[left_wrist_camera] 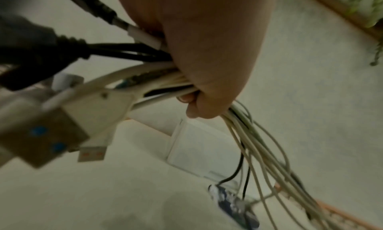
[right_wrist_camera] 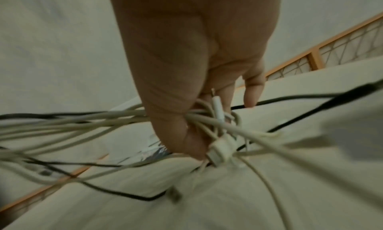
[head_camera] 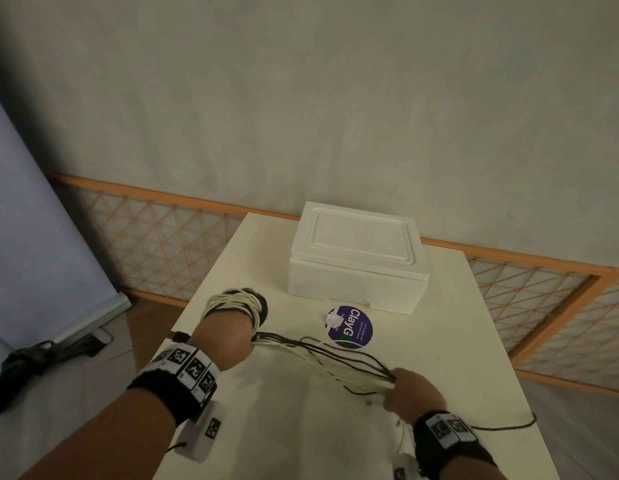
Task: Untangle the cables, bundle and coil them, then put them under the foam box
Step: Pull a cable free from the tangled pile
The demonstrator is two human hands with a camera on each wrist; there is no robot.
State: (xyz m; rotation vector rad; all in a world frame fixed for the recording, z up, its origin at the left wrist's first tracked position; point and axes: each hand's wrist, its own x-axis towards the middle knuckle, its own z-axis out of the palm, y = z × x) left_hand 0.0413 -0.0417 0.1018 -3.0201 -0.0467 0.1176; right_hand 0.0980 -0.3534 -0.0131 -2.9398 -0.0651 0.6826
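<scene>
Several cables (head_camera: 322, 358), thin, limp, light: coil round left hand (head_camera: 232, 317), closed grip; right hand (head_camera: 410, 389) pinches loose strands, lower right.

The head camera is looking forward and down from above the near edge of the surface (head_camera: 457, 341), taking in both forearms, the foam box (head_camera: 356, 258) at 12 o'clock and the wall behind. The left wrist camera is sitting very close under the left hand (left_wrist_camera: 207, 53), facing along it, with cables (left_wrist_camera: 259, 151) and plugs filling the frame. The right wrist camera is looking just as closely along the right hand (right_wrist_camera: 186, 61) at its fingers (right_wrist_camera: 251, 92). All three views are sharing the cables and the surface; both the head and left wrist views are also showing the foam box and the round sticker (head_camera: 349, 328).
</scene>
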